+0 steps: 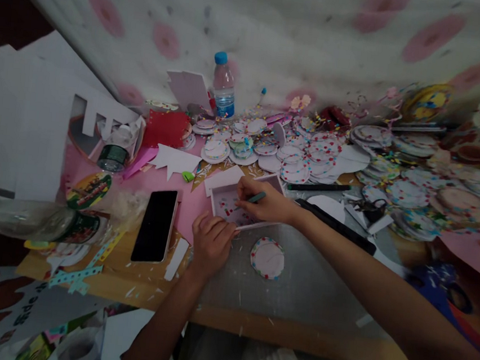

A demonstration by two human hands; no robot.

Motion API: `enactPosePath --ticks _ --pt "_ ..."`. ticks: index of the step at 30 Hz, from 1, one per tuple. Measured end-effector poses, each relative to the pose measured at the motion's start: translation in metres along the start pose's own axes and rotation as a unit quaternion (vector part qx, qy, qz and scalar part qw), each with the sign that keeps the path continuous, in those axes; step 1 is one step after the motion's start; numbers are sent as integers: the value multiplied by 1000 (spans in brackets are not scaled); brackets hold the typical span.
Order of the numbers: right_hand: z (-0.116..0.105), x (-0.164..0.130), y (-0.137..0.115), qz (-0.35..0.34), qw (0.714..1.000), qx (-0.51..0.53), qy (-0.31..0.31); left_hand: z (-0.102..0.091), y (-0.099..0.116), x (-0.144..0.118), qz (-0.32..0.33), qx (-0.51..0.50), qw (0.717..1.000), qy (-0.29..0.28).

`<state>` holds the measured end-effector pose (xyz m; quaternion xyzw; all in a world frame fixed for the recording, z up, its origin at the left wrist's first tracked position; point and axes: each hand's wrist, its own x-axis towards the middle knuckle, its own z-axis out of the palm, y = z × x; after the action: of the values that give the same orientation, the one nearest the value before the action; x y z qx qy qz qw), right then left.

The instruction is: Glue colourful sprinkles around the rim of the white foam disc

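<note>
A shallow white box (282, 185) with small red and blue bits inside sits on the table. My right hand (265, 202) reaches into it, fingers closed around a dark green pen (257, 197); the pen's lower end is hard to make out. My left hand (212, 242) grips the box's near left corner with bent fingers. Just in front of the box lies a round white paper disc (267, 258), its rim dotted with coloured bits. Behind the box are stacks of similar decorated discs (295, 171).
Left of my left hand lies a black-screened phone (154, 225). A water bottle (224, 88) stands at the back, and a larger bottle (36, 220) lies at left. Right of the box are another dark pen (319, 187), a long black tool (337, 226) and blue-handled scissors (442, 284).
</note>
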<state>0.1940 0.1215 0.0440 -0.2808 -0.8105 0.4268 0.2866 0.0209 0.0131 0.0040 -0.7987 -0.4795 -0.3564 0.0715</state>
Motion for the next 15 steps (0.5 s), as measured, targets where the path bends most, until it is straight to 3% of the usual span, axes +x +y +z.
enactPosePath --ticks 7,15 --pt "17 11 1 -5 999 -44 -16 0 0 0 -6 4 1000 0" --pt "6 6 -6 15 998 -59 -2 0 -1 -1 1 -7 1000 5"
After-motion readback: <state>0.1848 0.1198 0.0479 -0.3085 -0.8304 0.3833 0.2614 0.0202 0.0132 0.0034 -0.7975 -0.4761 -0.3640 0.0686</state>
